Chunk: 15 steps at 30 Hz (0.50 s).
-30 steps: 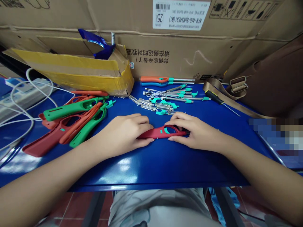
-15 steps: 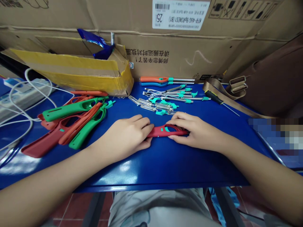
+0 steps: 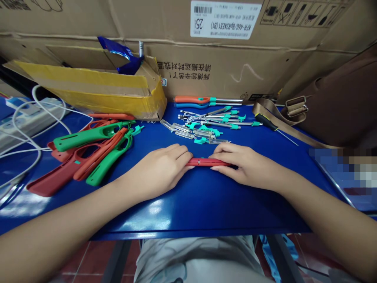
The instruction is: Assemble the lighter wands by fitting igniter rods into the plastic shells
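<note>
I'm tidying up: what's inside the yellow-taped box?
A blue wrapper sticks up from the box, with a silvery tip beside it. The front wall hides anything lying deeper, so that cannot be seen.

Yellow-taped cardboard box (image 3: pixel 118 100) sits back left, blue wrapper (image 3: pixel 131 66) poking out; white power strip (image 3: pixel 29 116) far left; large labelled carton (image 3: pixel 176 23) behind; brown bag (image 3: pixel 347 90) right.

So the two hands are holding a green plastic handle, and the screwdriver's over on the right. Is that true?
Almost: the plastic handle in the left hand and right hand is red, not green, as the head view shows. The screwdriver is over on the right.
</note>
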{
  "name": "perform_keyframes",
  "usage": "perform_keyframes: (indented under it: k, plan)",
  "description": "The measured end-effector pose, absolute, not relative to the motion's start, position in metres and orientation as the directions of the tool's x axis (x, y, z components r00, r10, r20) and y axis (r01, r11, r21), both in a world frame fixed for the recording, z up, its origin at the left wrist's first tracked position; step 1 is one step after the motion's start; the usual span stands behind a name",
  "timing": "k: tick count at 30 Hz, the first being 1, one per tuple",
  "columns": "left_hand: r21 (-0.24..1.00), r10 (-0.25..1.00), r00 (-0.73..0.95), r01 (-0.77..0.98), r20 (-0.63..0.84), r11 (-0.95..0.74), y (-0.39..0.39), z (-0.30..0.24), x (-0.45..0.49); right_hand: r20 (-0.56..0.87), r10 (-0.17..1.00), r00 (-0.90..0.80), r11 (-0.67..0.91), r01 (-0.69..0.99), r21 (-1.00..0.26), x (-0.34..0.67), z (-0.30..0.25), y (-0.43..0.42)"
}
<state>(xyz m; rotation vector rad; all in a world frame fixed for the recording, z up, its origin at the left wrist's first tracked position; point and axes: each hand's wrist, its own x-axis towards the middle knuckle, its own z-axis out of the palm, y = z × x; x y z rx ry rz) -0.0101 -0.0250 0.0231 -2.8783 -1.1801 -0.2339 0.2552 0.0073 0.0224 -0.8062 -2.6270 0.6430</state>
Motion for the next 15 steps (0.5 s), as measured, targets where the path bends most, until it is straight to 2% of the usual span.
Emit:
perform_keyframes:
  k: [10, 13, 15]
  plan:
    - [0.165, 0.694, 0.703, 0.674, 0.158, -0.72, -0.0281, 0.0264, -0.01, 0.131, 0.562, -0.817, 0.776, 0.465, -0.426, 0.2574, 0.0229, 0.0052]
    - [0.307, 0.71, 0.679, 0.645, 0.19, -0.699, -0.0273, 0.0269, -0.0108, 0.132, 0.572, -0.809, 0.774, 0.479, -0.414, 0.2589, 0.0249, 0.0059]
    - [0.433, 0.72, 0.641, 0.588, 0.267, -0.683, -0.0252, 0.0266, -0.0117, 0.13, 0.588, -0.798, 0.761, 0.491, -0.425, 0.2607, 0.0268, 0.0068]
